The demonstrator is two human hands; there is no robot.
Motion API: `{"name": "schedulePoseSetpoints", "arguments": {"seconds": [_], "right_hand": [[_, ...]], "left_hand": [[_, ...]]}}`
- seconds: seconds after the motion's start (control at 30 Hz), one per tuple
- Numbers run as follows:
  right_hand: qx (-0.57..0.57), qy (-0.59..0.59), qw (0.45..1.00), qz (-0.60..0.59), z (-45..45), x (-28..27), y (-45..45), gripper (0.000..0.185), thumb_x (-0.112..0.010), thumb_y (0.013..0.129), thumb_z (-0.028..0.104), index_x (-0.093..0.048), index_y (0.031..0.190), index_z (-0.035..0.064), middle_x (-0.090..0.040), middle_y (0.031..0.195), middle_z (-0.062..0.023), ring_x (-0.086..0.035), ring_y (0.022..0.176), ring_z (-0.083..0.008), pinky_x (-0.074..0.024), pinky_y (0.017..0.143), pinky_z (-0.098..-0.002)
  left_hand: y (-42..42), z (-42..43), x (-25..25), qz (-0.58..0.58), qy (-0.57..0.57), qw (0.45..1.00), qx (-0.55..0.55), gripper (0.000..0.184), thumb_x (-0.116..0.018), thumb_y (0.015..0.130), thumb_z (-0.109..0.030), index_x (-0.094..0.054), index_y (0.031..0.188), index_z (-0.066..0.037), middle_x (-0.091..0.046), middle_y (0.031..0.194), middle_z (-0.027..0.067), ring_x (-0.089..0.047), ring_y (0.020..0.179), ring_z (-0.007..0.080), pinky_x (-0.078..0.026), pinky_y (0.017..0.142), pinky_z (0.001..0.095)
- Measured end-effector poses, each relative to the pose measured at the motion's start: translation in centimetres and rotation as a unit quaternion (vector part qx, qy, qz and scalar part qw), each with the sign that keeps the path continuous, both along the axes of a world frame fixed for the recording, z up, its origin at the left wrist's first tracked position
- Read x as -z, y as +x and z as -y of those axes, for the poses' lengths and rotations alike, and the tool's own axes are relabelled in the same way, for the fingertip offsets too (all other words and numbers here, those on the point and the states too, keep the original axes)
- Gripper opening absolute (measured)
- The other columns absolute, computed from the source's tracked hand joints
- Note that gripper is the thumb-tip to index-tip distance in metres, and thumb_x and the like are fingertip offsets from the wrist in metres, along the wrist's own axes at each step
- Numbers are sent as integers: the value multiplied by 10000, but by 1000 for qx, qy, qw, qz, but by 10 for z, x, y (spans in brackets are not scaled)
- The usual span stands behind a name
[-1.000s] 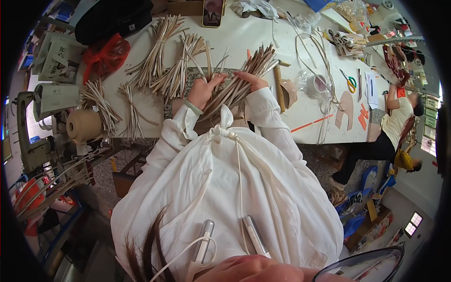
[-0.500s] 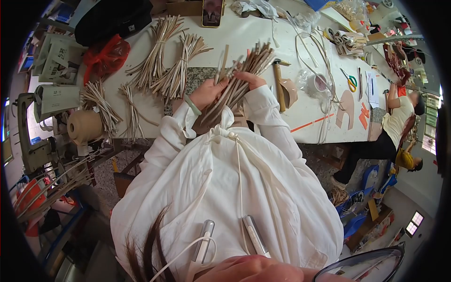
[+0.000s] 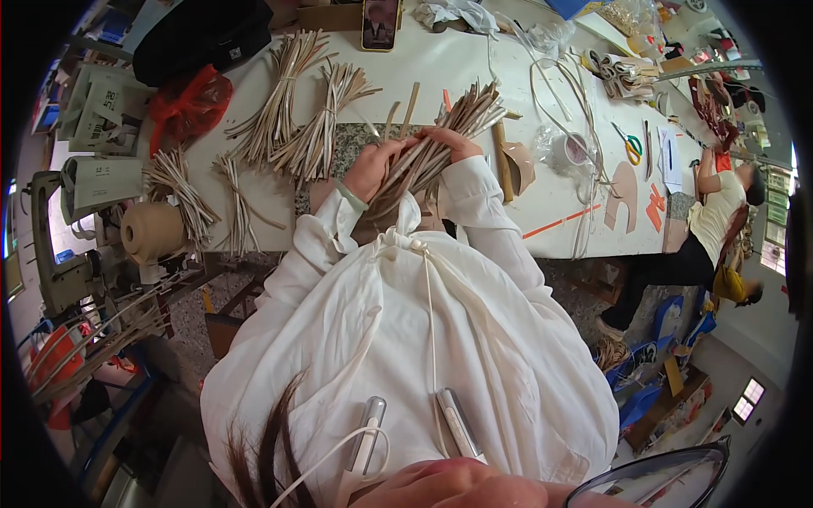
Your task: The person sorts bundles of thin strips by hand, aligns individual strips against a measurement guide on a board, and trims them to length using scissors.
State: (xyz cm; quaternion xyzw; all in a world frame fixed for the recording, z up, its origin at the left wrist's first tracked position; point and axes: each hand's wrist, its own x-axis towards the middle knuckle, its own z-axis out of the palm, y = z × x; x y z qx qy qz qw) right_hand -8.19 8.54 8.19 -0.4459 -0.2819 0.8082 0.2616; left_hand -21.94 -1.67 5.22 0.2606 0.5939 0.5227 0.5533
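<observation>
A thick bundle of thin beige strips (image 3: 436, 154), possibly leather, slants in front of my chest, its upper ends fanning out to the right. My left hand (image 3: 370, 169) is closed around its lower left side, with a green band at the wrist. Higher up, the fingers of my right hand (image 3: 457, 146) wrap over the bundle from the right. Behind my hands, a loose strip (image 3: 412, 103) sticks up. Some of the strips are hidden by my fingers. Under them lies a speckled stone slab (image 3: 351, 142).
Several tied strip bundles (image 3: 284, 89) lie left on the white table (image 3: 559, 216). A hammer (image 3: 503, 161), green-and-yellow scissors (image 3: 631, 146) and a tape roll (image 3: 576, 149) are to the right. A phone (image 3: 381, 24) stands at the back. A seated person (image 3: 716, 212) is far right.
The bundle has tilted further right and sits slightly lower. My left hand has shifted a little left, and its fingers have moved over the bundle's side. My right hand stays on the bundle.
</observation>
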Motion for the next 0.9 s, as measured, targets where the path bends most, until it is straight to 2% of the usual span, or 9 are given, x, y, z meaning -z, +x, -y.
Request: {"name": "schedulePoseSetpoints", "arguments": {"seconds": [0.27,0.4,0.53,0.6,0.7,0.73,0.8,0.83,0.9], "right_hand": [[-20,39,999,31,-2,10,-5,201,-664,673,-17,-671,874,-13,-671,795,-87,-638,753,-182,-487,743,-226],[-24,130,990,-54,9,6,-14,220,-664,717,33,-664,923,-42,-675,869,-89,-630,805,-177,-469,784,-226],[17,75,997,-10,9,8,-15,221,-663,717,42,-657,918,-48,-675,855,-104,-634,778,-184,-483,757,-227],[29,57,998,6,5,9,-17,221,-663,717,45,-655,917,-51,-675,850,-109,-636,769,-187,-488,747,-228],[68,-31,997,4,-11,10,-16,234,-663,691,5,-615,907,-72,-668,763,-120,-645,682,-202,-518,654,-240],[83,-61,995,6,-17,10,-14,241,-662,683,-8,-602,904,-80,-666,734,-123,-648,654,-208,-528,623,-244],[79,-65,994,39,-35,10,-17,212,-663,695,14,-606,873,-86,-664,717,-132,-645,625,-209,-532,589,-248],[77,-67,993,51,-45,11,-20,204,-664,699,21,-607,862,-89,-663,711,-134,-644,615,-210,-534,577,-249],[38,-25,997,65,-75,17,-27,213,-673,713,68,-621,853,-84,-665,711,-142,-642,597,-195,-531,555,-237]], "left_hand": [[3,-10,4,-138,-22,990,15,319,-464,911,-234,-626,983,31,-634,822,88,-543,684,177,-430,641,266],[3,-18,1,-217,-41,972,79,333,-452,918,-243,-618,994,35,-636,849,112,-558,717,206,-438,667,286],[-1,-26,-2,-268,-44,952,138,347,-439,925,-253,-609,1005,39,-638,876,136,-573,750,234,-446,693,305],[-3,-29,-4,-256,-33,952,165,354,-433,928,-257,-605,1011,41,-638,889,147,-581,766,249,-450,707,315],[-10,-27,-12,-197,7,962,187,365,-423,933,-265,-598,1019,44,-640,910,165,-592,791,270,-456,726,330],[-13,-24,-13,-192,28,967,167,368,-420,935,-267,-596,1022,45,-640,916,171,-595,799,278,-458,733,335],[-20,-20,-3,-242,73,965,72,361,-391,961,-251,-571,1092,33,-627,985,128,-577,855,225,-442,773,299],[-23,-18,0,-239,69,966,74,361,-391,961,-251,-571,1092,33,-627,985,128,-577,855,225,-442,773,299],[-28,-10,2,-201,76,975,-58,360,-384,968,-256,-524,1144,25,-621,961,118,-575,794,217,-441,724,293]]}}
